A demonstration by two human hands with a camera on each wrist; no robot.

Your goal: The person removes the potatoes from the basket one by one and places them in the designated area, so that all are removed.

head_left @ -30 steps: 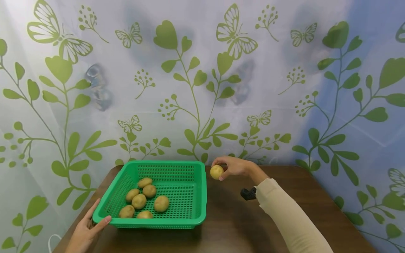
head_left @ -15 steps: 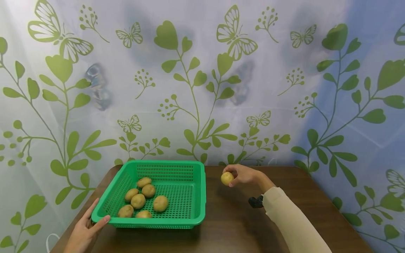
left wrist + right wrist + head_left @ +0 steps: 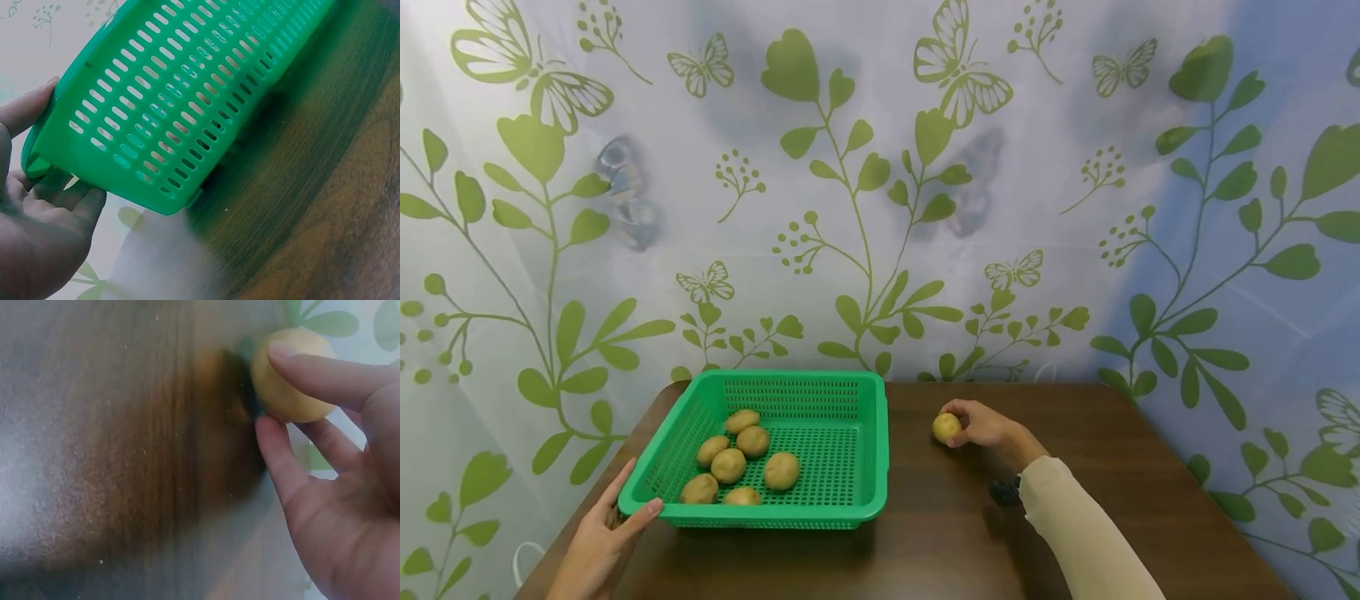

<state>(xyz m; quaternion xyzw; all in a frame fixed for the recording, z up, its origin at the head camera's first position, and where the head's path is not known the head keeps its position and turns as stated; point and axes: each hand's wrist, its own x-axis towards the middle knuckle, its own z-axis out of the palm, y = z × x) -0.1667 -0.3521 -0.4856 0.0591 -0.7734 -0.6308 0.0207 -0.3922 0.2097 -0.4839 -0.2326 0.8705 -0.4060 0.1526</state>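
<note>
A green plastic basket (image 3: 874, 450) with slotted walls stands on the left half of the table, several potatoes (image 3: 728, 466) lying in its left part. My left hand (image 3: 597, 542) grips the basket's near left corner; in the left wrist view the thumb lies over the rim and the fingers curl beneath it. To the right of the basket, my right hand (image 3: 988, 427) holds a single potato (image 3: 946, 428) between thumb and fingers. That potato (image 3: 290, 381) is at or just over the tabletop in the right wrist view; whether it touches I cannot tell.
The dark brown wooden table (image 3: 940, 525) reaches back to a curtain (image 3: 880, 208) printed with green leaves and butterflies. A black wrist device (image 3: 1004, 492) hangs under the right sleeve (image 3: 1078, 521). A white cord (image 3: 520, 562) shows at the lower left.
My right hand has carried the potato right, away from the basket, and down to the table's surface. The left hand has kept its grip on the basket. The head view has tilted slightly.
</note>
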